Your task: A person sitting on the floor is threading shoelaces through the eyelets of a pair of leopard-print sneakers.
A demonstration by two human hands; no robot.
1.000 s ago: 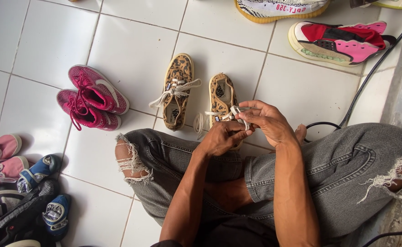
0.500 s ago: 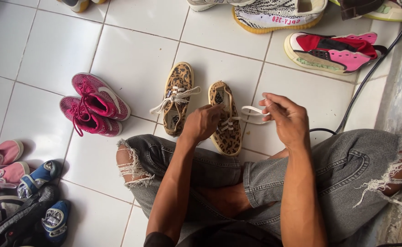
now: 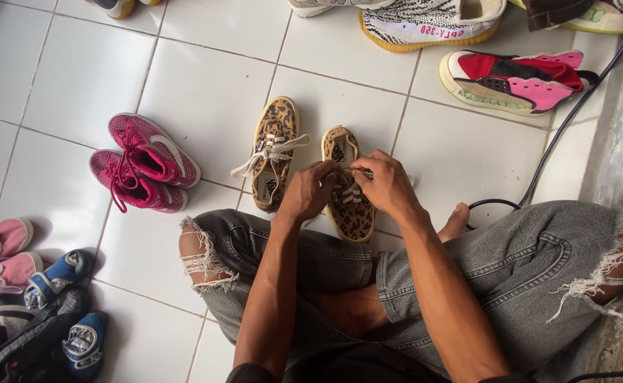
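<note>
1. Tiles (image 3: 205,92) of white are spreading under everything, and a person in torn grey jeans (image 3: 510,262) is sitting cross-legged on them.
2. Shoes are ringing the spot: a striped sneaker (image 3: 432,25) and a red-and-pink shoe (image 3: 517,81) are lying at the top, a pink pair (image 3: 145,170) is resting to the left, and a pile of blue and pink ones (image 3: 35,298) is crowding the lower left corner.
3. A black cable (image 3: 574,120) is running down the right side.
4. The leopard-print shoe (image 3: 350,206) is sitting just ahead of the knees, beside its laced mate (image 3: 272,156).
5. The left hand (image 3: 308,191) and right hand (image 3: 386,184) are hovering close together over it, fingers pinching its white lace (image 3: 350,193) and covering its middle.
</note>
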